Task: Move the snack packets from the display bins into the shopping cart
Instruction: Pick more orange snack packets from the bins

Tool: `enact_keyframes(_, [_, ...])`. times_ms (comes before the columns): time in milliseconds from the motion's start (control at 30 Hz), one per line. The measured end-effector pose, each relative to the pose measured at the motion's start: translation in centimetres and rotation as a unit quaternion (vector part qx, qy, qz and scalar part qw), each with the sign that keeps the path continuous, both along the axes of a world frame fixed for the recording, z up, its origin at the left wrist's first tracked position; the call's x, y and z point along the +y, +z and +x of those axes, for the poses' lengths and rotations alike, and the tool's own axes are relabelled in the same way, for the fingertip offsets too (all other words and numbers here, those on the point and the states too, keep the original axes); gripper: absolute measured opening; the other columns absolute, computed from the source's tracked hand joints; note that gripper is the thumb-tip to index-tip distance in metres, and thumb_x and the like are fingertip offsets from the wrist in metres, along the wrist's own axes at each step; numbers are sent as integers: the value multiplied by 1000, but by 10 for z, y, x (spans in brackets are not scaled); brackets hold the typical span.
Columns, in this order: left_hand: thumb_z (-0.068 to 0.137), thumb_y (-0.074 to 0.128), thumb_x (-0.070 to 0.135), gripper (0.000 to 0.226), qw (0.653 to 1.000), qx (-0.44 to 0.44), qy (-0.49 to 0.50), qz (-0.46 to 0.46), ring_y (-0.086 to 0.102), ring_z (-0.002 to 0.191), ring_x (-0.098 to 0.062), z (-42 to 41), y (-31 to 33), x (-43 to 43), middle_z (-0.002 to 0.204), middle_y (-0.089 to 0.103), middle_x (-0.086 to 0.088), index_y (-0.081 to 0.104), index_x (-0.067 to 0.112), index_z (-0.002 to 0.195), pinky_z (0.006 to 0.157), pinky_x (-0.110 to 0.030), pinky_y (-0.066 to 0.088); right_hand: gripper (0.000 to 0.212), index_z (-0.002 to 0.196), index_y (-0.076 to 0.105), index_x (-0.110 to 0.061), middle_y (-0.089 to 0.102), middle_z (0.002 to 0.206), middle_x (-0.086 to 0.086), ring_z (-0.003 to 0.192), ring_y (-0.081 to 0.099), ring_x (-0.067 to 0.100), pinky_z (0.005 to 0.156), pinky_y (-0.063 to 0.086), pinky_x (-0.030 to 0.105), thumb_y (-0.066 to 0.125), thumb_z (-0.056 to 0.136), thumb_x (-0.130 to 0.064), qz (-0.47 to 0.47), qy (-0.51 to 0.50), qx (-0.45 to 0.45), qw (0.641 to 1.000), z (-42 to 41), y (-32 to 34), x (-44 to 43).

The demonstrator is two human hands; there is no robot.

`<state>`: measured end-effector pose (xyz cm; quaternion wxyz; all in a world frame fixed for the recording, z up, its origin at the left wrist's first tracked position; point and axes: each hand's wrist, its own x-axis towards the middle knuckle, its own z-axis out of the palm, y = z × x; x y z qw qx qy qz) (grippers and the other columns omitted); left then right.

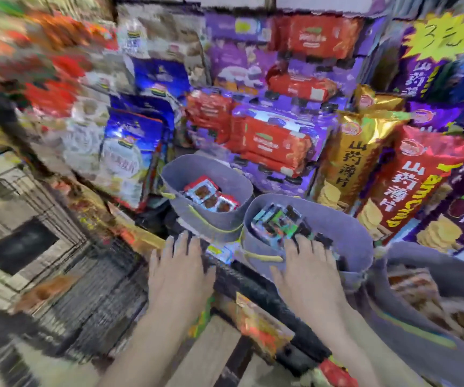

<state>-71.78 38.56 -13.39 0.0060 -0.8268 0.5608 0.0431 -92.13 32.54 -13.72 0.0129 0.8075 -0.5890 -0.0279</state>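
a: hands, how open are they?

b: left hand (180,263) lies spread and flat, fingers straight, palm down, just in front of the left grey bin (205,222); it holds nothing; right hand (309,263) reaches over the near rim of the middle grey bin (348,230), fingers straight, tips on the packets inside; no grip that i can see.

a: and the packets?

b: red packets (210,195) sit in the left bin; green and black packets (277,220) in the middle one; brown packets (412,286) in a third bin (420,263) at the right; wire cart (38,208) at far left, badly blurred; tall crisp bags (417,185) stand behind the bins.
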Motion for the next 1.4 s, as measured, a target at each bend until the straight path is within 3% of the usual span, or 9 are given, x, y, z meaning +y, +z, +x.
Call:
enact_keyframes(233, [104, 42, 62, 71, 989, 21, 143, 21, 20, 160, -25, 138, -20, 85, 174, 22, 2, 25, 25, 163, 128, -46, 23, 64, 148, 46, -19, 50, 148, 7, 131, 50, 34, 106, 38, 46, 54, 96, -56, 32, 104, 2, 994, 143, -14, 29])
enact_keyframes(333, [104, 43, 62, 71, 978, 34, 206, 24, 22, 160, -24, 181, -30, 116, 173, 24, 2, 27, 25, 162, 129, -45, 25, 62, 133, 62, -11, 63, 131, 13, 115, 62, 38, 97, 50, 49, 75, 84, -47, 43, 151, -8, 988, 193, -19, 40])
enact_keyframes(433, [103, 46, 61, 69, 962, 51, 265, 32, 25, 159, -24, 214, -40, 137, 172, 27, 2, 31, 27, 160, 128, -47, 28, 70, 154, 38, -17, 43, 155, 7, 137, 45, 32, 112, 36, 46, 52, 97, -55, 60, 215, 20, 975, 239, -32, 42])
enact_keyframes(533, [102, 47, 62, 70, 945, 66, 319, 39, 27, 157, -25, 239, -50, 154, 171, 28, 4, 29, 28, 161, 126, -47, 30, 71, 160, 23, -20, 30, 163, 5, 144, 34, 31, 117, 28, 45, 39, 102, -58, 73, 274, 24, 959, 280, -45, 38])
enact_keyframes(733, [102, 46, 61, 66, 913, 63, 397, 74, 32, 154, -23, 285, -69, 170, 166, 34, 5, 31, 27, 157, 124, -44, 33, 73, 160, 20, -19, 29, 163, 6, 145, 32, 31, 118, 27, 45, 39, 103, -59, 104, 356, 37, 928, 370, -67, 22])
enact_keyframes(900, [104, 42, 62, 70, 881, 76, 455, 105, 25, 158, -24, 332, -87, 164, 172, 25, 4, 23, 27, 162, 126, -46, 28, 72, 161, 20, -19, 28, 165, 6, 147, 31, 31, 118, 28, 45, 38, 104, -57, 137, 406, 40, 903, 458, -92, -3])
enact_keyframes(1167, [105, 44, 58, 68, 851, 71, 512, 94, 26, 156, -23, 437, -94, 127, 170, 27, 2, 26, 25, 162, 127, -45, 26, 68, 158, 25, -17, 34, 162, 7, 143, 37, 29, 118, 32, 43, 38, 104, -57, 153, 481, 75, 860, 598, -105, -48])
enact_keyframes(1400, [104, 49, 52, 69, 823, 109, 554, 65, 30, 154, -27, 541, -123, 122, 169, 32, -3, 29, 20, 162, 125, -47, 28, 70, 160, 21, -16, 29, 164, 7, 145, 35, 30, 119, 31, 42, 35, 105, -57, 175, 509, 128, 833, 679, -134, -39])
